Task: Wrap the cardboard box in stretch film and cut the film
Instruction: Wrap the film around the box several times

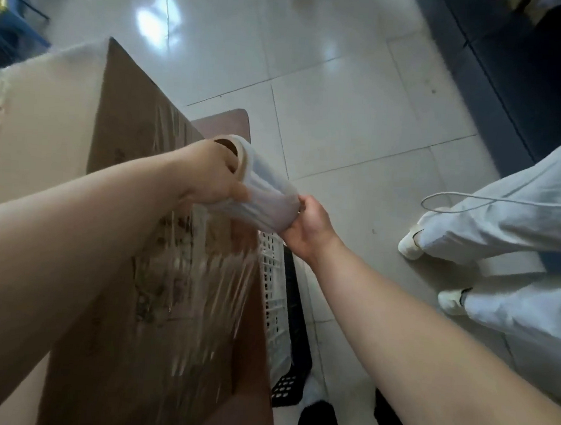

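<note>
Left hand (pixel 214 175) is closest, curled round the end of the roll (pixel 246 159) with a finger tucked in the core. Right hand (pixel 308 227) grabs the film (pixel 266 208) coming off it, all bunched into a rope between the two hands. Box (pixel 126 130) sits on the left, streaky wrap over its side. White crate (pixel 271 294) is just beside it, and another person (pixel 501 232) in pale trousers stands on the tiled floor (pixel 345 94).
</note>
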`<state>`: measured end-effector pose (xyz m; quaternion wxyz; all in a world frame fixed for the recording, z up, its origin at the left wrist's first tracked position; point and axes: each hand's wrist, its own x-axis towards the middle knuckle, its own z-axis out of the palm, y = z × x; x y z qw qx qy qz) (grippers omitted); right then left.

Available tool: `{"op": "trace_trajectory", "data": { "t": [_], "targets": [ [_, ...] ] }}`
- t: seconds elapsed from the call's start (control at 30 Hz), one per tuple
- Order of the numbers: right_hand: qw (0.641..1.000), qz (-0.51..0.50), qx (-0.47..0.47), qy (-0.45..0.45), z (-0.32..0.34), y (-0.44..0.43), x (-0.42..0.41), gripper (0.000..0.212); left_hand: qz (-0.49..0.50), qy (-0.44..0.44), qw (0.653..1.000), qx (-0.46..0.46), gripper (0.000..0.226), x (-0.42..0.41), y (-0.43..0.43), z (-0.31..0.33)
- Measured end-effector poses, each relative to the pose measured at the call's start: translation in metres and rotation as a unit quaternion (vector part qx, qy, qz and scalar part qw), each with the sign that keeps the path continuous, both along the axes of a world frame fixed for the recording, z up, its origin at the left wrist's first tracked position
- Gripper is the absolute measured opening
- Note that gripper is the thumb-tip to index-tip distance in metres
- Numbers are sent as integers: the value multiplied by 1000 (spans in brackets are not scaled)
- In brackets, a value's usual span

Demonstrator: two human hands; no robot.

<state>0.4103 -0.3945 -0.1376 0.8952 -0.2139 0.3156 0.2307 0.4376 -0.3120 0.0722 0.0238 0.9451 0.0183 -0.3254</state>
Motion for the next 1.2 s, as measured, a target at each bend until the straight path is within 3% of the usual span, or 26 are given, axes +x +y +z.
{"op": "trace_trajectory", "data": {
  "t": [0.23,0.43,0.6,0.73,0.83,0.93,1.07,1.13,1.2],
  "targets": [
    [999,34,18,-1,-4,-12,43,52,4,-39,999,-5,24,32,3,-5],
    [999,12,37,0,-13,-9,54,43,186,-64,976,-92,47,64,2,-16],
    [999,35,-29,24,-14,-5,75,30,83,-51,993,-60,42,84,10,-22],
    [998,54,-36,-2,-5,-1,100,32,7,-54,996,-70,15,102,21,-18],
    [999,44,-30,-2,1,6,118,36,-5,-36,997,-72,22,116,29,-17],
    [1000,29,-10,7,1,14,132,42,42,-50,995,-76,20,129,32,-19],
    [999,31,-3,24,-6,20,141,45,167,-51,978,-111,42,149,29,-27],
    [999,42,-9,31,-11,21,146,44,227,-41,960,-160,35,157,26,-31],
    [999,48,-8,26,-12,20,152,38,217,-32,965,-146,27,164,25,-33]
  ]
}}
